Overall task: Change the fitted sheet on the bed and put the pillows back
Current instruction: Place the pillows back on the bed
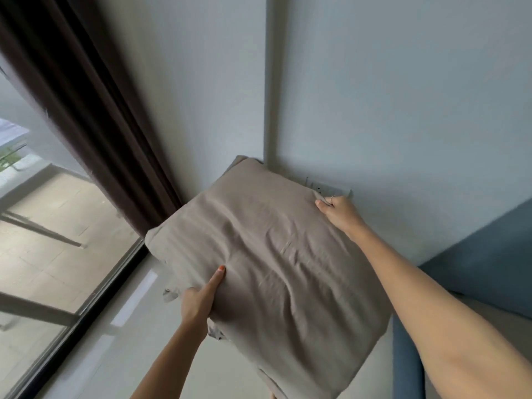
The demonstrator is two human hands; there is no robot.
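Between your two hands, you hold a taupe pillow [267,254] up in the air, over the pale floor [121,335] beside the bed. Your left hand [198,300] grips its near left edge, thumb stretched flat on top and fingers tucked under the fabric. Your right hand [336,210] pinches the far right corner, close to the wall [403,96] and a white outlet strip [319,187]. A blue headboard [483,254] stands at the right. Dark curtains [86,110] hang beside the glass door [43,240] on the left.
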